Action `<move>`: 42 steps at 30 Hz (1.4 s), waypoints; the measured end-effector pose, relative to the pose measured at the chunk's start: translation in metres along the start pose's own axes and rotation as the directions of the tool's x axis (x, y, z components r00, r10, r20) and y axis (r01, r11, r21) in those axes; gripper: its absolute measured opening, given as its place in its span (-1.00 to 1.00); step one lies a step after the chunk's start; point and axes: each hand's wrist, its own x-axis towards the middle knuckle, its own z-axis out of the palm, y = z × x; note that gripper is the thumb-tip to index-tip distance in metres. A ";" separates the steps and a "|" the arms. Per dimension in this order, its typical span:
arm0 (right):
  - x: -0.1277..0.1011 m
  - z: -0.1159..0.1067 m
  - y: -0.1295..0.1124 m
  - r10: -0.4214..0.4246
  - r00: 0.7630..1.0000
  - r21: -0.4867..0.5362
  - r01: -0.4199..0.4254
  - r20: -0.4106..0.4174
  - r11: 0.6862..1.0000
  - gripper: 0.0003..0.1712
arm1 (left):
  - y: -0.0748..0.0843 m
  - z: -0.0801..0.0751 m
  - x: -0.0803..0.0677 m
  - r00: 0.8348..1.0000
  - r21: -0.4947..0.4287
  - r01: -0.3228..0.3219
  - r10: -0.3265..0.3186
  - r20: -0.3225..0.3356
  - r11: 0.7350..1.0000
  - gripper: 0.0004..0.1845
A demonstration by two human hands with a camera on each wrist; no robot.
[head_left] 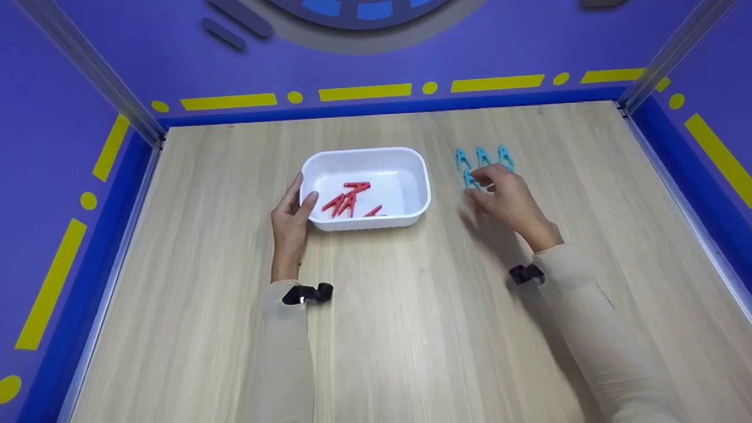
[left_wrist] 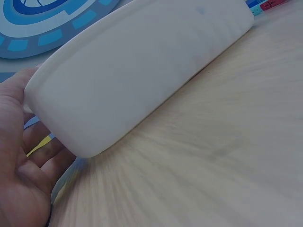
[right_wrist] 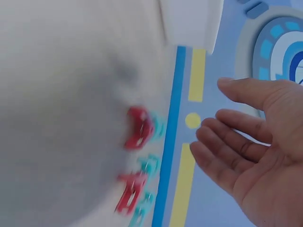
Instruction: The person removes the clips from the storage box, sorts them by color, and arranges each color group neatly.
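While left hand (head_left: pixel 292 212) steadies it, white tub (head_left: pixel 411 212) holds red pegs (head_left: pixel 349 200).

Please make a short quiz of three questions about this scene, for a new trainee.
1. True or false: the red clothespins lie inside the white tray.
2. Which hand rests against the tray's end? A) left hand B) right hand C) both
3. Fill in: the right hand's fingers hover, holding nothing, over the ____ clothespins on the table.

Key
1. True.
2. A; the right hand is apart from the tray.
3. Blue.
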 end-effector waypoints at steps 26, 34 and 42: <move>0.049 0.067 -0.074 -0.215 0.953 0.143 0.187 0.214 0.972 -0.60 | 0.030 0.007 -0.014 0.999 0.026 0.040 -0.040 0.006 0.999 -0.34; 0.064 0.081 -0.081 -0.217 0.908 0.065 0.208 0.359 0.976 -0.57 | 0.030 0.008 -0.013 0.999 0.013 0.048 -0.048 -0.009 0.999 -0.37; 0.074 0.091 -0.082 -0.236 0.842 0.059 0.238 0.485 0.969 -0.63 | 0.029 0.008 -0.012 0.999 0.018 0.044 -0.044 -0.005 0.999 -0.36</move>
